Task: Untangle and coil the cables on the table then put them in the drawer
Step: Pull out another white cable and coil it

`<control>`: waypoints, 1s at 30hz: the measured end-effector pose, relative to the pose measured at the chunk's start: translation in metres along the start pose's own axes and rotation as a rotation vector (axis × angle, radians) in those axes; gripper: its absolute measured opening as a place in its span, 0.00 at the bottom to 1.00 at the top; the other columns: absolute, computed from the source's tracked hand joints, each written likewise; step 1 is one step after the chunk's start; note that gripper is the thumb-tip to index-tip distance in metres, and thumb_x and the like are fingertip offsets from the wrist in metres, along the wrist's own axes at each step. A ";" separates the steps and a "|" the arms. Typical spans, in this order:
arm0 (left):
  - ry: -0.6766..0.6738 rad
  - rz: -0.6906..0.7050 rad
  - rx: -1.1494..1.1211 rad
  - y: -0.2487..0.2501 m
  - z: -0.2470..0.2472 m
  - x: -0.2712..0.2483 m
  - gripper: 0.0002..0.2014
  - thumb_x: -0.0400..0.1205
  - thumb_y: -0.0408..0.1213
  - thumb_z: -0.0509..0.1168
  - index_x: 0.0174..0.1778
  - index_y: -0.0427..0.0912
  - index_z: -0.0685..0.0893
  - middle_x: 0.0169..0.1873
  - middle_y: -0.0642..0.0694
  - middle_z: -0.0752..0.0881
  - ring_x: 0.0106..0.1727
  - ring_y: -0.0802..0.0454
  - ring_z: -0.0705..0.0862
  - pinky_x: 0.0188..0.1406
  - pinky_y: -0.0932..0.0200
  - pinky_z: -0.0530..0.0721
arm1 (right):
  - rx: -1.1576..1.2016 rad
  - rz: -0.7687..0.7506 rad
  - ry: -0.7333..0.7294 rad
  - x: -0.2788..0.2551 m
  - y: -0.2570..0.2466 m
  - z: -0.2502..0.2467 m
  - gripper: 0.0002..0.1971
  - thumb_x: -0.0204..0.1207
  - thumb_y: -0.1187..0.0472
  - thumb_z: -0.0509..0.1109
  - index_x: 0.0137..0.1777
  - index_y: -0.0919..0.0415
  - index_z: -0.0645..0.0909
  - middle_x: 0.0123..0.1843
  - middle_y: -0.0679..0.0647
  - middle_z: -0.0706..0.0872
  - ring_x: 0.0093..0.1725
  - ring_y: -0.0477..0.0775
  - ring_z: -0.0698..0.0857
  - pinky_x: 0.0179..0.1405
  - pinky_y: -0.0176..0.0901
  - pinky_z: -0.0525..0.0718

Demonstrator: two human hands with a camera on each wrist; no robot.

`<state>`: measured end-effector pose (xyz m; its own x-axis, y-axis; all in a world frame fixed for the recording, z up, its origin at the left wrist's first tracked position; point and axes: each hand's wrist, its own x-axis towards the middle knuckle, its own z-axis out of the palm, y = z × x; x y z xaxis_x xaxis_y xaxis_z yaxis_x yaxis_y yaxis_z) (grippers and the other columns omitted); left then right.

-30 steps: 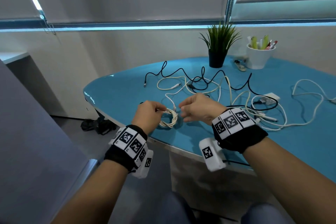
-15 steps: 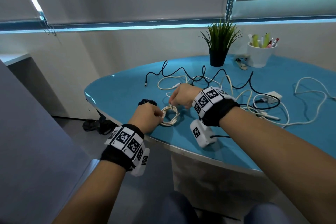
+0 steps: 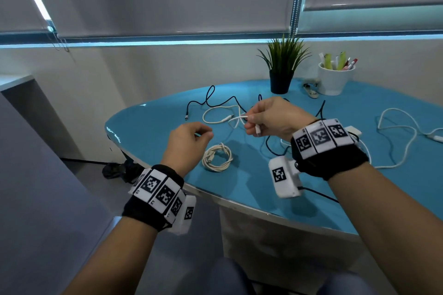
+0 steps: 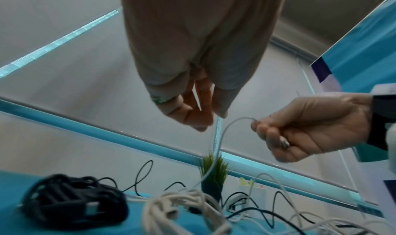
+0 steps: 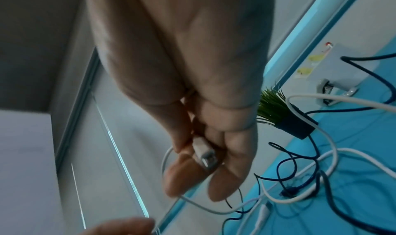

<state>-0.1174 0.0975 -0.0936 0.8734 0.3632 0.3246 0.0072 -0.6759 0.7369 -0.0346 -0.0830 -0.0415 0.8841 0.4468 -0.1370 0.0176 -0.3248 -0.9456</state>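
Blue table [image 3: 251,189] w/ loose cables spread across the middle and right: a black cable [image 3: 211,99] snaking toward the far side, several white ones tangled w/ it. Near the front edge lies a finished white coil [image 3: 217,157], flat on the table. A black coil [image 4: 70,203] sits beside it, seen only from the left wrist view. No drawer in view.

Risk, as a judgement: the white cable [image 3: 236,119] now lifted runs back into the pile and crosses the black cable. Pulling on it fast could tighten a knot, or drag neighbouring cables and the white adapter [image 3: 352,130] along w/ it. It could also sweep the white coil off the near edge, since that coil lies close to the rim.

Right hand [image 3: 273,118] is raised above the table, knuckles up, fingers curled, pinching the white cable close to its plug [image 5: 204,155]; the plug end pokes out below the fingers. Left hand [image 3: 187,142] hovers lower and nearer, above the white coil, fingers loosely curled w/ thumb meeting fingertips; it holds nothing I can make out.
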 end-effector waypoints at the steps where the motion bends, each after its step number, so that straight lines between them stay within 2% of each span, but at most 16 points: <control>1: 0.011 0.017 -0.042 0.003 0.002 -0.001 0.05 0.80 0.38 0.68 0.49 0.46 0.87 0.32 0.59 0.82 0.30 0.65 0.78 0.33 0.75 0.76 | 0.025 -0.007 -0.013 -0.007 0.000 -0.001 0.07 0.82 0.69 0.60 0.42 0.63 0.76 0.36 0.59 0.84 0.35 0.54 0.84 0.49 0.49 0.85; 3: 0.004 0.050 -0.124 0.012 0.006 -0.006 0.08 0.80 0.38 0.68 0.54 0.46 0.85 0.32 0.61 0.80 0.29 0.62 0.77 0.28 0.79 0.74 | 0.078 -0.025 -0.037 -0.019 0.000 -0.004 0.08 0.83 0.69 0.57 0.43 0.61 0.74 0.33 0.57 0.82 0.31 0.51 0.80 0.40 0.45 0.82; 5: -0.023 0.097 -0.174 0.023 0.011 -0.009 0.12 0.79 0.37 0.68 0.58 0.49 0.83 0.37 0.63 0.80 0.29 0.63 0.78 0.29 0.78 0.76 | 0.092 -0.041 -0.055 -0.030 -0.002 -0.007 0.09 0.83 0.69 0.57 0.41 0.61 0.74 0.28 0.54 0.74 0.27 0.49 0.70 0.31 0.41 0.73; 7: -0.054 0.169 -0.187 0.032 0.018 -0.010 0.13 0.78 0.37 0.70 0.58 0.52 0.83 0.43 0.66 0.81 0.30 0.65 0.79 0.34 0.74 0.80 | 0.042 -0.050 -0.080 -0.037 -0.002 -0.011 0.08 0.82 0.64 0.62 0.40 0.61 0.76 0.24 0.51 0.68 0.25 0.48 0.64 0.28 0.41 0.68; 9: -0.090 0.207 -0.185 0.039 0.027 -0.008 0.08 0.78 0.37 0.70 0.51 0.52 0.85 0.43 0.60 0.83 0.32 0.62 0.80 0.37 0.64 0.83 | -0.107 -0.062 -0.089 -0.045 -0.002 -0.016 0.10 0.80 0.56 0.66 0.41 0.62 0.79 0.24 0.51 0.65 0.24 0.48 0.64 0.29 0.42 0.71; 11: -0.132 0.189 -0.218 0.046 0.035 -0.006 0.05 0.79 0.36 0.67 0.42 0.51 0.83 0.39 0.52 0.84 0.31 0.57 0.81 0.33 0.61 0.84 | -0.189 -0.082 -0.091 -0.051 -0.002 -0.021 0.14 0.80 0.53 0.66 0.40 0.63 0.80 0.22 0.51 0.64 0.23 0.49 0.64 0.29 0.43 0.72; 15: -0.191 0.219 -0.312 0.062 0.049 -0.004 0.09 0.83 0.33 0.60 0.39 0.50 0.74 0.40 0.53 0.81 0.32 0.56 0.82 0.27 0.63 0.83 | 0.015 -0.154 -0.069 -0.063 -0.004 -0.030 0.17 0.84 0.58 0.59 0.34 0.62 0.76 0.16 0.48 0.63 0.20 0.48 0.61 0.26 0.41 0.64; 18: -0.254 0.245 -0.331 0.072 0.061 -0.002 0.06 0.84 0.33 0.59 0.42 0.45 0.72 0.39 0.48 0.81 0.33 0.52 0.84 0.29 0.62 0.84 | 0.231 -0.236 -0.029 -0.068 -0.008 -0.035 0.16 0.86 0.60 0.54 0.37 0.63 0.74 0.15 0.48 0.67 0.18 0.47 0.65 0.24 0.37 0.68; 20: -0.345 0.234 -0.277 0.074 0.070 0.001 0.03 0.85 0.34 0.59 0.46 0.39 0.74 0.41 0.40 0.84 0.36 0.49 0.86 0.34 0.58 0.87 | 0.394 -0.279 0.013 -0.071 -0.011 -0.038 0.15 0.86 0.61 0.52 0.39 0.62 0.72 0.17 0.51 0.73 0.18 0.49 0.73 0.25 0.39 0.72; 21: -0.402 0.220 -0.226 0.072 0.074 0.003 0.05 0.85 0.35 0.58 0.49 0.37 0.76 0.43 0.37 0.84 0.37 0.49 0.87 0.38 0.56 0.87 | 0.483 -0.302 0.033 -0.072 -0.013 -0.041 0.15 0.87 0.60 0.51 0.39 0.62 0.72 0.18 0.53 0.77 0.20 0.51 0.77 0.25 0.40 0.73; 24: -0.534 0.174 -0.080 0.064 0.080 0.005 0.05 0.85 0.35 0.56 0.50 0.40 0.77 0.47 0.41 0.84 0.45 0.48 0.86 0.51 0.49 0.86 | 0.744 -0.366 0.120 -0.071 -0.014 -0.054 0.14 0.87 0.60 0.49 0.41 0.62 0.70 0.30 0.59 0.88 0.32 0.56 0.89 0.27 0.39 0.81; 25: -0.552 0.180 -0.031 0.063 0.081 0.006 0.05 0.85 0.35 0.56 0.50 0.43 0.76 0.47 0.44 0.84 0.48 0.49 0.86 0.53 0.49 0.85 | 0.829 -0.395 0.153 -0.069 -0.012 -0.058 0.15 0.87 0.59 0.49 0.41 0.62 0.70 0.37 0.63 0.89 0.39 0.59 0.90 0.32 0.40 0.86; 27: -0.583 0.207 0.061 0.063 0.079 0.007 0.04 0.85 0.36 0.55 0.50 0.47 0.76 0.49 0.47 0.83 0.49 0.50 0.84 0.55 0.51 0.83 | 0.960 -0.470 0.228 -0.064 -0.009 -0.066 0.16 0.88 0.59 0.49 0.40 0.63 0.70 0.51 0.67 0.87 0.50 0.60 0.89 0.47 0.47 0.89; 28: -0.607 0.222 0.102 0.064 0.077 0.006 0.05 0.85 0.38 0.55 0.51 0.47 0.76 0.50 0.47 0.82 0.49 0.50 0.82 0.54 0.53 0.81 | 0.998 -0.505 0.274 -0.062 -0.007 -0.070 0.15 0.87 0.60 0.49 0.40 0.62 0.71 0.54 0.65 0.85 0.53 0.58 0.87 0.52 0.48 0.87; 30: -0.653 0.257 0.173 0.067 0.074 0.005 0.06 0.86 0.40 0.55 0.55 0.47 0.76 0.52 0.47 0.82 0.52 0.48 0.81 0.54 0.54 0.78 | 0.993 -0.550 0.384 -0.056 -0.003 -0.076 0.13 0.87 0.60 0.52 0.41 0.60 0.72 0.48 0.56 0.82 0.48 0.50 0.82 0.53 0.45 0.83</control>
<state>-0.0763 0.0061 -0.0863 0.9702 -0.2418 0.0150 -0.2081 -0.8001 0.5627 -0.0485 -0.1699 -0.0083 0.9556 -0.0093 0.2945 0.2186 0.6926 -0.6874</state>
